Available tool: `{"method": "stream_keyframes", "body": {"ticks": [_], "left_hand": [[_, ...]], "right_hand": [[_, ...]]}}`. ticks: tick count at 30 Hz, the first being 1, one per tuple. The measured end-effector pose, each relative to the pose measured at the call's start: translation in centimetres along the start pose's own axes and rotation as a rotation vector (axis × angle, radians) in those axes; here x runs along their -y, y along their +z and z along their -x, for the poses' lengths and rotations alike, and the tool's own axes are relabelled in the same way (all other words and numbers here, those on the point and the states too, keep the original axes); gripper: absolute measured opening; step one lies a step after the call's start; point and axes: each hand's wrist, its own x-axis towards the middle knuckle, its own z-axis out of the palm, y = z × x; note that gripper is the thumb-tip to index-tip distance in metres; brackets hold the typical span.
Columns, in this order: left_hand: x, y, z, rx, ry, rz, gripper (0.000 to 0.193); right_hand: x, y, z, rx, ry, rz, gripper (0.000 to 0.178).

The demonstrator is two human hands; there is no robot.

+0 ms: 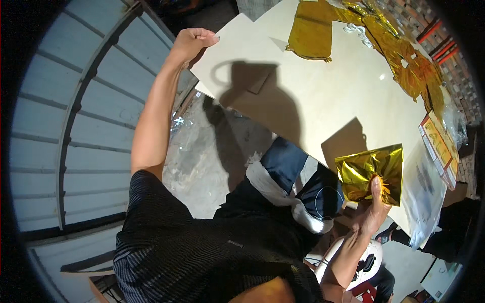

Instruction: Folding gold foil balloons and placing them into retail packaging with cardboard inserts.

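My right hand (pixel 372 214) grips a shiny gold foil piece (pixel 358 166), square in outline, its creases gathering under my thumb. It is held at the near right edge of the pale tabletop board (pixel 348 91) and casts a shadow on it. My left hand (pixel 192 44) reaches to the far left corner of that board, fingers closed over its edge. A flat gold bag (pixel 309 33) with a cord-like trim along its near edge lies toward the back of the board. Beside it is a small bundle of white cord (pixel 357 34).
More gold foil bags (pixel 417 76) lie heaped along the board's right side. A red and yellow printed packet (pixel 439 144) and clear plastic (pixel 424 197) sit at the right edge. A white cloth (pixel 270 184) lies across my lap. A ribbed metal wall (pixel 96 121) stands left.
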Motion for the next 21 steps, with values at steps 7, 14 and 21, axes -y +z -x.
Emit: {"method": "stream_keyframes", "body": {"ticks": [7, 14, 21], "left_hand": [[-8.1, 7.9, 2.7, 0.406, 0.124, 0.215, 0.018], [-12.1, 24.7, 0.3, 0.661, 0.465, -0.080, 0.026], [-16.3, 31.7, 1.0, 0.594, 0.539, -0.420, 0.020]], "right_hand": [[0.5, -3.4, -0.1, -0.042, -0.149, -0.018, 0.049], [2.8, -4.0, -0.1, -0.171, -0.172, -0.036, 0.046], [3.1, -6.8, -1.3, -0.201, -0.154, -0.108, 0.044]]}}
